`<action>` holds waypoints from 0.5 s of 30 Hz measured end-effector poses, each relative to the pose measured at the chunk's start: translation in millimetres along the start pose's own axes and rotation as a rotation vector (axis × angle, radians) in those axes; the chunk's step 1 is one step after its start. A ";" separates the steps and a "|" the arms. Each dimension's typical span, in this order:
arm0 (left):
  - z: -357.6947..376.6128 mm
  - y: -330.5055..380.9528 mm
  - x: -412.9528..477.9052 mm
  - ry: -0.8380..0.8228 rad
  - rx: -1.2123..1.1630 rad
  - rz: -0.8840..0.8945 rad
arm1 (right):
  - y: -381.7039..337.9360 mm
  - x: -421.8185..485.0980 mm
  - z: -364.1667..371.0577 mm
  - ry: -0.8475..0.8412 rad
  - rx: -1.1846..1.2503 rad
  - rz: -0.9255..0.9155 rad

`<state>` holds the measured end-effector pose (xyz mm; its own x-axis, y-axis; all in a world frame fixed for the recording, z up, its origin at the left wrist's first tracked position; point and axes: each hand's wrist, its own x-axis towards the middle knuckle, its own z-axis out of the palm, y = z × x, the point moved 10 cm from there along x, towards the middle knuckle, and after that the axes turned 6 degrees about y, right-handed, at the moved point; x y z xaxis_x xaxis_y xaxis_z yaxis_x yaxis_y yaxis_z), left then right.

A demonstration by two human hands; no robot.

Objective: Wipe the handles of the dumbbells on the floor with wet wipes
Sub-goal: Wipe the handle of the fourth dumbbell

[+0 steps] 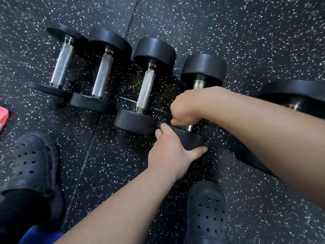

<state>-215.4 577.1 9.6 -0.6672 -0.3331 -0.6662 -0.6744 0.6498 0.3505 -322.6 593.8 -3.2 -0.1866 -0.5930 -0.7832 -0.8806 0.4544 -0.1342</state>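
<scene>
Underfoot, black rubber floor (246,32) flecked with white, laid in mats, with one seam (133,16) running away from the camera and another crossing near the dumbbells. No walls or furniture in view, only floor. A glossy, wet-looking streak on the rubber between the second and third weights.

Five dumbbells side by side in a row, black heads and knurled metal grips: first dumbbell (61,67) far left, second dumbbell (102,76) just beside it, third dumbbell (146,88) next, then the fourth dumbbell (204,67) and, well to the right, a fifth dumbbell (295,92).

Right hand (186,106) clenched round the handle (199,84) of the fourth, covering nearly all of it, so only short bright stubs visible at either end. Left hand (168,152) grasping that same weight's near head, thumb under the rim, fingers over the top edge.

Hard to tell whether a wipe lies inside the right fist: nothing of it peeking out. Fifth weight largely hidden behind the right forearm and cut by the frame edge.

Dark perforated left clog (33,161) and right clog (206,212) planted on the floor. A pink cloth (3,117) clipped by the left edge, its kind unclear. A blue scrap of fabric (40,235) at the bottom edge, also cut off.
</scene>
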 end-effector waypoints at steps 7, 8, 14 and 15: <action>0.3 -0.5 0.4 0.009 0.013 -0.002 | 10.6 4.0 -2.0 0.027 0.079 0.037; 0.5 -0.3 0.6 0.011 0.017 0.000 | 13.6 3.2 -3.7 0.053 0.084 0.033; 0.5 -0.5 0.3 0.019 -0.007 -0.002 | 4.8 9.9 2.9 -0.025 -0.003 0.060; 0.3 -0.4 0.3 0.017 -0.015 0.000 | 3.0 12.4 5.9 -0.057 -0.024 0.066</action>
<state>-215.3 576.8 9.0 -0.6727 -0.3448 -0.6546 -0.6789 0.6394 0.3609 -325.0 591.7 -16.9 -0.2200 -0.5237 -0.8230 -0.8776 0.4747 -0.0675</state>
